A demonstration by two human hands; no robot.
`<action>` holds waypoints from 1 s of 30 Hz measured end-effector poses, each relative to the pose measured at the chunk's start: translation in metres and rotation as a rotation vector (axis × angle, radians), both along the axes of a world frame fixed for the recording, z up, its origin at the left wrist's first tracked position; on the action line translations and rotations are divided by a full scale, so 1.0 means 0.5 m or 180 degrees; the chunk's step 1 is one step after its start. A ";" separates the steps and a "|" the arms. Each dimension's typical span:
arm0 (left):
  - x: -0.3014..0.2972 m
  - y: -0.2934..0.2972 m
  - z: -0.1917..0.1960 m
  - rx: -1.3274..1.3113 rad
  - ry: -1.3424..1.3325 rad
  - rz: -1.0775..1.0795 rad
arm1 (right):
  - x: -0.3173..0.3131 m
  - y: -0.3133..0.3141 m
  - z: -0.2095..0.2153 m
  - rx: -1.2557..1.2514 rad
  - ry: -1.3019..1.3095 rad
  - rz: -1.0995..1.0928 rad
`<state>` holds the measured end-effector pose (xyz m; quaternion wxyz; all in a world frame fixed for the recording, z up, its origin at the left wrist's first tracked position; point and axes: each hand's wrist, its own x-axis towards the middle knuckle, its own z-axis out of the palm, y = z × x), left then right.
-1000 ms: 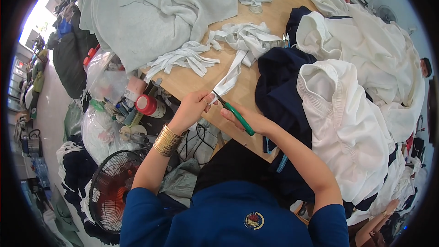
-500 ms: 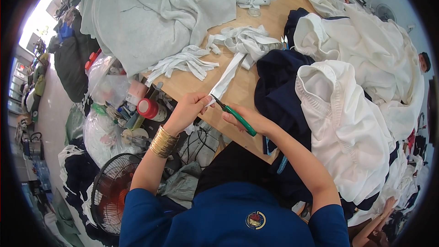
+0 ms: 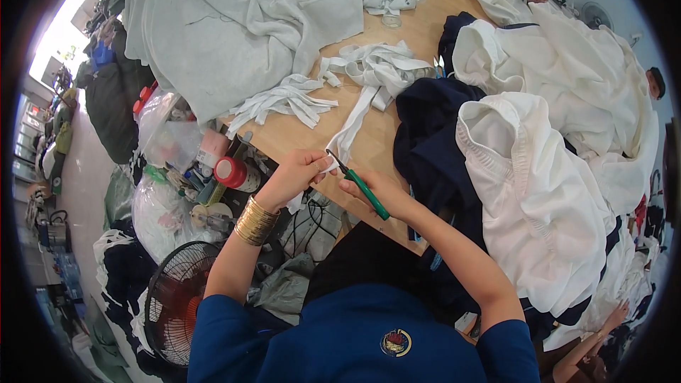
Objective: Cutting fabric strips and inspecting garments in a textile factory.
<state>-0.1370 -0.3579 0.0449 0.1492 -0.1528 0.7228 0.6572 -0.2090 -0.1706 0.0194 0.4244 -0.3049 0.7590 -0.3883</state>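
My left hand [image 3: 302, 173] pinches the near end of a long white fabric strip [image 3: 350, 128] at the table's front edge. The strip runs up to a tangled pile of white strips [image 3: 386, 65]. My right hand [image 3: 379, 191] is closed around green-handled scissors [image 3: 367, 194]. Their dark blades reach the strip just beside my left fingertips; whether they are closed through the fabric I cannot tell. Short cut white strips [image 3: 284, 101] lie in a heap on the table, left of the long strip.
Grey-white cloth [image 3: 241, 21] covers the table's [image 3: 333, 195] far left. Navy fabric [image 3: 436, 142] and white elastic-waist trousers [image 3: 528, 206] pile up on the right. Below left are a black fan [image 3: 181, 301] and a red-lidded jar [image 3: 236, 173]. Other people's hands show at the far right edges.
The scissors have swung to a steeper angle, handles nearer me, and my right hand has shifted slightly down and left. The strip's held end now bends at my left fingers.
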 end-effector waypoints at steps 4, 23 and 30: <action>-0.035 -0.059 -0.017 -0.0828 0.0580 -0.0203 | 0.014 0.015 0.003 -0.0254 -0.0075 -0.0703; -0.236 -0.030 -0.119 -0.3483 0.2016 -0.0351 | 0.025 0.171 0.030 -0.0457 -0.0423 -0.1883; -0.279 -0.005 -0.183 -0.3707 0.1314 -0.0968 | 0.031 0.140 0.053 -0.0647 -0.0380 -0.1651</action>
